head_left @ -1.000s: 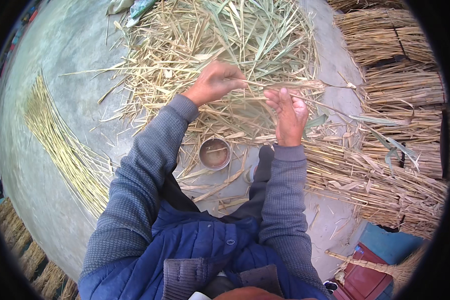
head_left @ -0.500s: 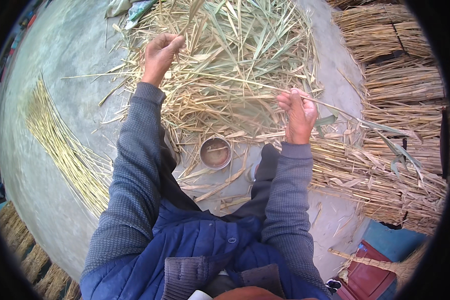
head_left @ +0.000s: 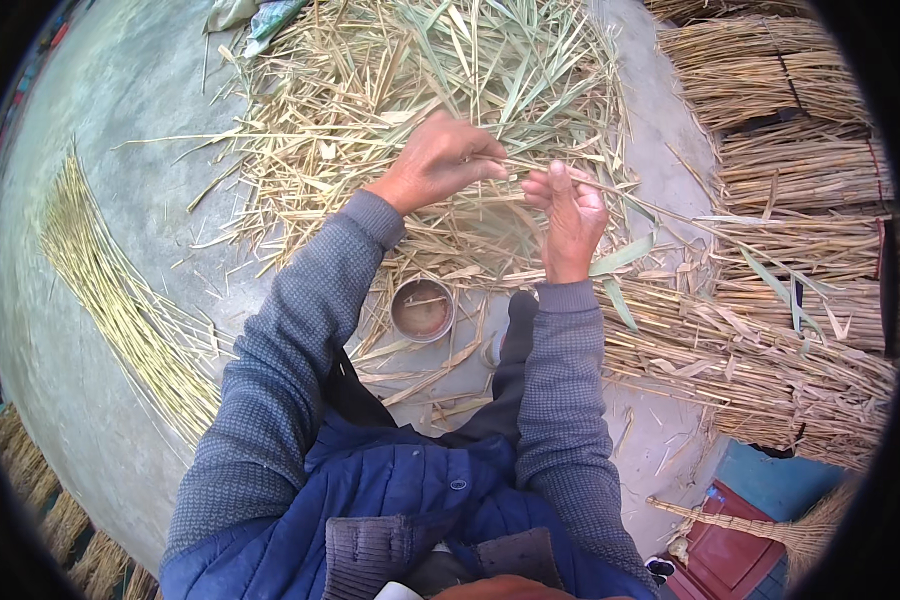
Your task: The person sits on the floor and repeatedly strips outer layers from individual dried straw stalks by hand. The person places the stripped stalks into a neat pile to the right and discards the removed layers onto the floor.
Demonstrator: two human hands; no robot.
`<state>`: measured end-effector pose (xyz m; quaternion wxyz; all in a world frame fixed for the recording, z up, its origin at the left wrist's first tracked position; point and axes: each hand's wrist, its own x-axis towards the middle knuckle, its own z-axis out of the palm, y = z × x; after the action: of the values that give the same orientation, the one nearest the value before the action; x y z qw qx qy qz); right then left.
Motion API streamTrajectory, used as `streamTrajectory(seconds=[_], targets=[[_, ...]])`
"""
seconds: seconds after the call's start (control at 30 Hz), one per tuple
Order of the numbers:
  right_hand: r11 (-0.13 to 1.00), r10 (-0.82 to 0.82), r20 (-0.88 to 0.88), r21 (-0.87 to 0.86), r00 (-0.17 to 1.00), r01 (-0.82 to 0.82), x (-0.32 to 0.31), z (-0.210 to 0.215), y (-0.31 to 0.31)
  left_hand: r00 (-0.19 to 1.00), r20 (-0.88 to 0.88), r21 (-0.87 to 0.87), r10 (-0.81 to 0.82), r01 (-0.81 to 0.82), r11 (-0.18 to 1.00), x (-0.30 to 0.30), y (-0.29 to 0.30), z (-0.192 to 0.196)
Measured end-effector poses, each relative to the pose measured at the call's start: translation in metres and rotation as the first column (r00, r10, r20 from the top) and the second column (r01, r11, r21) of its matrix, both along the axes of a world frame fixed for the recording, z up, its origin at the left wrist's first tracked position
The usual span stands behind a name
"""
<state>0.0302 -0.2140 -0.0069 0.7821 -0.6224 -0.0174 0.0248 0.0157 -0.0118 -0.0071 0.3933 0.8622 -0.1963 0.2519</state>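
Note:
My left hand (head_left: 437, 160) and my right hand (head_left: 567, 205) meet over a loose heap of dry leafy straw (head_left: 400, 90). Both pinch one thin straw stalk (head_left: 630, 195) that runs from my fingers out to the right. The left fingers grip its near end; the right fingers close around it a little further along. A small round metal cup (head_left: 422, 309) stands on the concrete floor just below my hands, between my knees.
A neat row of stripped yellow-green stalks (head_left: 120, 300) lies on the concrete floor (head_left: 120, 120) to my left. Tied bundles of straw (head_left: 800, 130) are stacked on the right. A red box (head_left: 735, 550) and a small broom (head_left: 760, 525) lie at lower right.
My left hand, which had reached far out over the heap to the upper left, has come back to the right hand and closed on the stalk. The right hand stayed about in place.

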Motion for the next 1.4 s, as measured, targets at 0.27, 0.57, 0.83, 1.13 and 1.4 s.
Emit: streamTrajectory(seconds=[0.27,0.57,0.83,1.13,1.4], targets=[[0.963,0.072,0.097,0.254,0.993,-0.095,0.007,0.001,-0.018,0.908,-0.413,-0.060,0.073,-0.107,0.992,-0.002,0.047,0.000],[0.999,0.018,0.115,0.049,0.993,-0.024,0.002,0.002,-0.010,0.885,-0.465,-0.086,0.006,-0.052,0.995,-0.007,0.036,0.008],[0.998,0.040,0.045,0.041,0.998,-0.042,-0.005,0.005,-0.006,0.915,-0.399,-0.217,-0.059,-0.032,0.976,-0.003,0.005,-0.006],[1.000,0.002,-0.095,-0.011,0.995,-0.003,0.006,-0.011,-0.026,0.890,-0.442,-0.568,0.107,-0.371,0.735,-0.001,0.074,0.012],[0.988,0.148,-0.109,0.052,0.983,-0.143,-0.001,-0.012,-0.009,0.825,-0.122,0.488,0.551,-0.434,0.757,-0.003,0.071,-0.019]])
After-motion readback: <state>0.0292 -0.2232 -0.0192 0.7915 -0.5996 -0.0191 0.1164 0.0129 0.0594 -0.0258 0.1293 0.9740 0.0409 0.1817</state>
